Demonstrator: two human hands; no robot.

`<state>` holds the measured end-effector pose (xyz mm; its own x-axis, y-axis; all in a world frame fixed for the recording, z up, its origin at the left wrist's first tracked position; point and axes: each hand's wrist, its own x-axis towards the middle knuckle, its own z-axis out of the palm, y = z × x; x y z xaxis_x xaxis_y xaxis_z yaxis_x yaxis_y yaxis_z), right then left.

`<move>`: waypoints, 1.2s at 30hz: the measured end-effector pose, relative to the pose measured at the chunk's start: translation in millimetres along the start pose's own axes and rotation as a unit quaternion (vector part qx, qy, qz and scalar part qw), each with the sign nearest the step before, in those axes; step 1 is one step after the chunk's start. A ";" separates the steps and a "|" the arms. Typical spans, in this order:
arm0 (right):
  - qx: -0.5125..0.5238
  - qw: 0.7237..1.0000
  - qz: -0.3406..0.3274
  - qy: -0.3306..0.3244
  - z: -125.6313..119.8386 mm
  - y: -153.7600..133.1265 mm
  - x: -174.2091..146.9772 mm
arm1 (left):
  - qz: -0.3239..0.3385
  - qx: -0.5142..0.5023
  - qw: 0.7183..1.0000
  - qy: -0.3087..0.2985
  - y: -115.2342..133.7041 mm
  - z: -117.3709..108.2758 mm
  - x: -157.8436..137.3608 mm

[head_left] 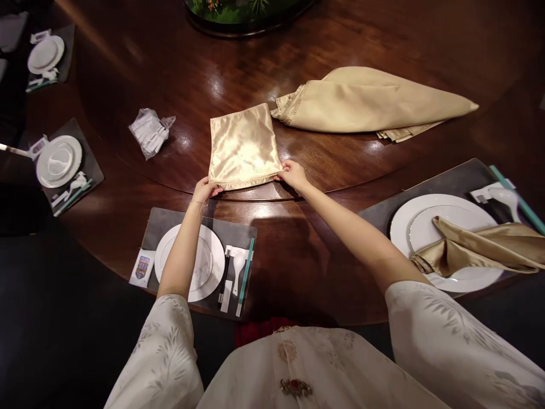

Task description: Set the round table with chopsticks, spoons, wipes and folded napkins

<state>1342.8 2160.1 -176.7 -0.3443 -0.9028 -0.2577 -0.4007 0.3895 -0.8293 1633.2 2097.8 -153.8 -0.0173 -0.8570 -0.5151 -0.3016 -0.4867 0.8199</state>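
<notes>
Centrally, a little toward 11 o'clock: one shiny gold satin napkin [244, 142], folded squarish, spread flat on a round, dark-brown polished wooden table [289, 244]; at the napkin's 7 o'clock corner, bare left hand [205, 190], thumb and fingers pinched together on the edge; at the 4 o'clock corner, bare right hand [293, 174], likewise clamped on cloth between thumb and fingers; at 2 o'clock, close beside, contact unclear, a long tapering bundle of folded gold cloth [366, 102], tip toward 3 o'clock; at 9 o'clock, well apart, a crumpled clear plastic bag [167, 122] of white packets [149, 132]; at 7 o'clock, beneath the left forearm [181, 255], a dark-grey rectangular mat [162, 218] bearing stacked round white plates [217, 250], white spoon [239, 263] and black chopsticks [224, 275]; at 4 o'clock, a second dark-grey mat [464, 177], with white plates [438, 203] topped by a loosely pleated gold napkin [502, 244]; at 12 o'clock, a round green planted centrepiece [251, 10].
</notes>
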 end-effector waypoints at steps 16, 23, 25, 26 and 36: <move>-0.292 0.919 -0.265 0.006 5.7 28.7 -45.1 | 0.306 0.377 0.860 0.154 -46.1 16.4 -26.6; -0.356 0.855 -0.370 -0.073 3.4 28.8 -47.3 | 0.470 0.522 0.708 -0.076 -58.1 -0.6 -20.5; -0.388 0.843 -0.366 -0.071 5.4 28.1 -56.5 | 0.479 0.536 0.690 -0.082 -60.0 -4.7 -20.7; -0.400 0.838 -0.364 -0.075 5.9 27.6 -61.4 | 0.477 0.537 0.691 -0.085 -60.1 -7.1 -20.8; -0.340 0.933 -0.060 -0.102 -12.6 -7.4 -35.2 | 0.218 0.415 0.881 0.067 -16.3 -14.7 -9.5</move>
<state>1347.2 2191.3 -155.3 -0.1208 -0.9366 -0.3290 -0.8957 0.2457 -0.3705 1652.3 2111.4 -158.5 -0.2082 -0.9711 -0.1165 -0.8884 0.1379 0.4379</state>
